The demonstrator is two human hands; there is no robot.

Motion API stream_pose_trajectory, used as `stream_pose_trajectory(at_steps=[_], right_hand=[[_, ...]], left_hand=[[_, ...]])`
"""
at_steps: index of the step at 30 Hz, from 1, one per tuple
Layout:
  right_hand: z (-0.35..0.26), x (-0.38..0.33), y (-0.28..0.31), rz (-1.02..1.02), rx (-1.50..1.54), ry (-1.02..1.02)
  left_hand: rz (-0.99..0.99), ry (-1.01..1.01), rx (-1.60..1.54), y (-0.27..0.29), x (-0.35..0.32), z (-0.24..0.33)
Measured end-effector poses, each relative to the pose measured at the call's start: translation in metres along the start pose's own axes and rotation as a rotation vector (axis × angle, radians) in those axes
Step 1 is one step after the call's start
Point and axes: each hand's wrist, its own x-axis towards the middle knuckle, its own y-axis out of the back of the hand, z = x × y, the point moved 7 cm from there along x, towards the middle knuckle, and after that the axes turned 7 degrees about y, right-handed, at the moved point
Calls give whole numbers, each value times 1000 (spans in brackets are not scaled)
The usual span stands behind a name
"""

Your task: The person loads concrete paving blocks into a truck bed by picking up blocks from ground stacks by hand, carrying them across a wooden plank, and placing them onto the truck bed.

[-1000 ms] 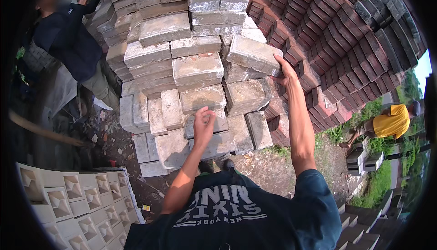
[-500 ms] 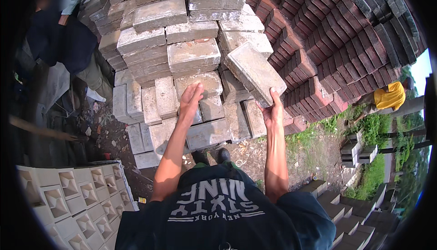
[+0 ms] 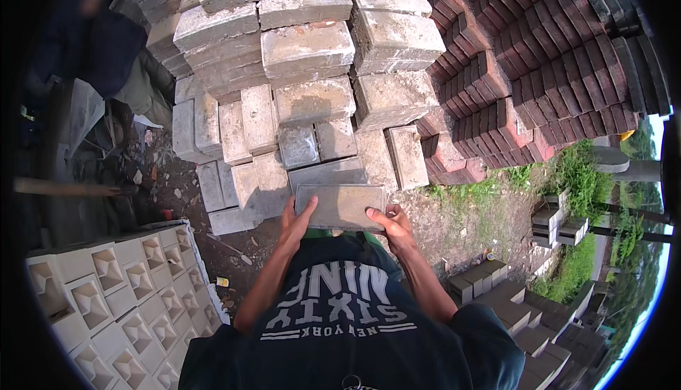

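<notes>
The flat, grey, oblong concrete block (image 3: 340,207) is held up in front of the person's dark cloth shirt (image 3: 340,283). The bare left hand (image 3: 293,223) grips its left end, and the bare right hand (image 3: 394,225) grips its right end. Just past it is a big stack of dusty grey concrete blocks (image 3: 312,100). Over to the right are tall rows of dark red bricks (image 3: 528,70).

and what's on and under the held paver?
On top of the grey concrete paver: left thumb and right thumb. Green fabric shows past its near edge. Its underside, any fingers beneath and whatever lies directly below are covered.
</notes>
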Motion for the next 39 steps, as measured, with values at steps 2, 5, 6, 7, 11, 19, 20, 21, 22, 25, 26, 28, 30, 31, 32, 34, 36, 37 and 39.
stream_pose_trajectory(at_steps=[2, 5, 6, 7, 11, 19, 20, 21, 22, 25, 26, 28, 30, 31, 32, 34, 36, 37, 39], right_hand=[[11, 13, -3, 11, -104, 5], [-6, 32, -22, -45, -427, 231], [0, 41, -19, -47, -430, 224], [-8, 48, -26, -73, -477, 295], [-20, 78, -24, 3, -1102, 516], [-23, 133, -29, -157, -622, 378], [-20, 137, -39, -237, -546, 362], [-12, 140, -41, -226, -497, 285], [-7, 147, -39, -218, -494, 289], [7, 144, -42, -259, -285, 237], [11, 141, -42, -264, -288, 234], [5, 136, -43, -263, -344, 354], [2, 142, -42, -243, -387, 336], [2, 145, -39, -218, -428, 315], [2, 148, -35, -194, -469, 293], [1, 148, -35, -188, -520, 316], [6, 150, -35, -211, -421, 160], [8, 156, -40, -300, -416, 160], [15, 162, -35, -307, -379, 151]], left_hand=[[59, 22, -161, 10, -4, -14], [153, -41, -169, 19, -2, -20], [156, -35, -170, 19, 0, -20], [128, -98, -237, 18, -2, -12], [-24, -120, -312, 16, 25, 5], [91, 53, -140, 11, 58, 10], [128, 40, -163, 7, 64, 1], [166, 26, -185, 8, 70, -8], [158, 22, -181, 5, 73, -4], [134, 57, -211, 7, 74, 7], [43, 76, -236, 7, 77, 12], [-49, 93, -261, 1, 76, 14], [199, 75, 15, 9, 69, 13], [195, 75, 19, 9, 72, 10], [108, 84, -108, 7, 76, 6], [20, 97, -235, 12, 81, 3], [-287, 267, -384, 1, 82, -4], [-242, 238, -363, 0, 82, -2], [-226, 280, -432, -1, 91, -16]])
